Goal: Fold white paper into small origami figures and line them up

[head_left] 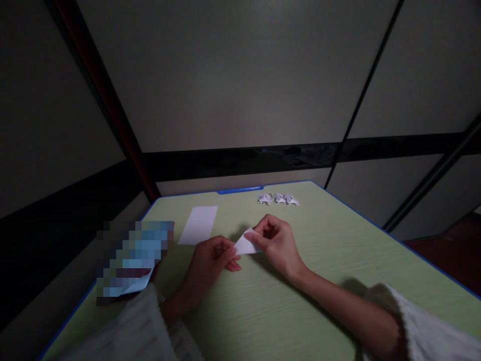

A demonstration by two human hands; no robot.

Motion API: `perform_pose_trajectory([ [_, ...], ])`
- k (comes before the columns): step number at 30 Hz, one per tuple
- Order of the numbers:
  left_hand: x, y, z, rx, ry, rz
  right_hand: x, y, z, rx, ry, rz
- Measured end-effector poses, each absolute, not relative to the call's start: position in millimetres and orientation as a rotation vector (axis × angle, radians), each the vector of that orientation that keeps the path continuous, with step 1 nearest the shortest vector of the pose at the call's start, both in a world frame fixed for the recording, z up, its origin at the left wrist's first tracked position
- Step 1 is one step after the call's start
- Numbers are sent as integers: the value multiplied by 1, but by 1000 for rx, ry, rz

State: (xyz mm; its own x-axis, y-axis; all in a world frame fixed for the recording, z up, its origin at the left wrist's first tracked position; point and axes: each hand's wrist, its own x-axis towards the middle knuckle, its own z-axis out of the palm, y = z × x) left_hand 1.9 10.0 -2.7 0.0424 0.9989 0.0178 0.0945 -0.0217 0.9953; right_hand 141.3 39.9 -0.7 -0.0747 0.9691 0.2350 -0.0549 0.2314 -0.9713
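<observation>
Wood-grained green tabletop (pixel 338 240) below, left hand (pixel 208 260) and right hand (pixel 280 245) pinch triangular white paper (pixel 246 244).

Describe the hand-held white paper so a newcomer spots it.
Over the pale green, blue-edged table, find the bare left hand and right hand. Between them is the small, roughly triangular white paper; unlike the larger flat white paper sheet or three folded white figures, it's held.

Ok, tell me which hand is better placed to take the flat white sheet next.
Probably the left hand: the flat white sheet lies just beyond it, while the right hand is farther off. Both hands hold the small paper, so the left must let go first.
</observation>
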Motion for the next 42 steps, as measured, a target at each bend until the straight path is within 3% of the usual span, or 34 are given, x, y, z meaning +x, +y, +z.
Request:
perform_pose_trajectory([
  [9,4,9,-14,1499,1206,882,139,30,6,-905,-1504,1306],
  [17,1,3,-7,2005,1380,780,143,29,12,-866,-1724,1397],
  [27,-3,4,-2,1626,1425,1183,139,38,6,-821,-1176,1550],
  [33,0,3,4,1449,1465,1376,122,19,-1,-798,-1364,1787],
  [42,1,-1,-2,1560,1415,1336,116,14,-3,-908,-1459,1636],
])
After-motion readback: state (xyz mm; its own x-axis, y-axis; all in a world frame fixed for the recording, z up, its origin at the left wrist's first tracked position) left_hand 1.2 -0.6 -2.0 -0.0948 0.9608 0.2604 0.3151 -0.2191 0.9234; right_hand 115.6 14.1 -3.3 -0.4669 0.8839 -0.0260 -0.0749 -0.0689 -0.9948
